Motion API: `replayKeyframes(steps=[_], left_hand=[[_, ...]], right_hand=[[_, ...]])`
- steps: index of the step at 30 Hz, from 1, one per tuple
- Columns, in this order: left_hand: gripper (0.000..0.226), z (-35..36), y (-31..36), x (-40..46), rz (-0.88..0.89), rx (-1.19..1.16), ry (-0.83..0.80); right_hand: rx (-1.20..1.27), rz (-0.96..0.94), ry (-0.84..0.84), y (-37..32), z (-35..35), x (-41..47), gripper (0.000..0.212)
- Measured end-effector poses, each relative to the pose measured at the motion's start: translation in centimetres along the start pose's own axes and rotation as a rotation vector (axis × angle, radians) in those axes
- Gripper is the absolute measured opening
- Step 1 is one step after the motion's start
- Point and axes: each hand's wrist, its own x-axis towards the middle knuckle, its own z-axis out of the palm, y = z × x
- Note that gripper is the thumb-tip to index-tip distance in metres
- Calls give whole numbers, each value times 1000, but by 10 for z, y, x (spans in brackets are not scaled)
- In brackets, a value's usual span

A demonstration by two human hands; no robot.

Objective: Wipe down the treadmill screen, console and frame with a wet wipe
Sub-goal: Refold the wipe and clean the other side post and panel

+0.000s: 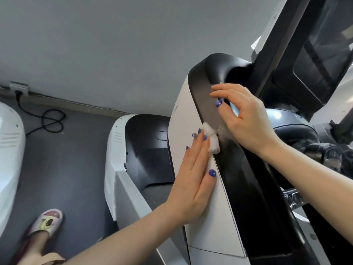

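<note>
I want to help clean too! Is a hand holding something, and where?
The left hand presses the wet wipe flat against the frame, fingers over its left side. The right hand holds nothing.

Most of the wet wipe lay hidden under the left hand and the right hand, so only a bunched white end showed. Whether the right hand gripped it could not be told. The treadmill screen ran off the right edge, its glass showing only murky reflections. The slipper was cut off at the bottom. The cord led to a wall socket too small to make out.
</note>
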Motion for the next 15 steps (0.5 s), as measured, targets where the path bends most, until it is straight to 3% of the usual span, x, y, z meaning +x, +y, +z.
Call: replayKeyframes(steps=[4,10,15], left_hand=[[63,4,-16,-34,-63,-47,-13],[64,-7,-7,19,-87,-41,46],[64,11,-11,-30,-94,-91,27]], right_hand=[[-1,6,-4,0,1,1,25],[-53,-33,-26,-2,1,0,24],[-57,-56,3,-3,1,-2,21]])
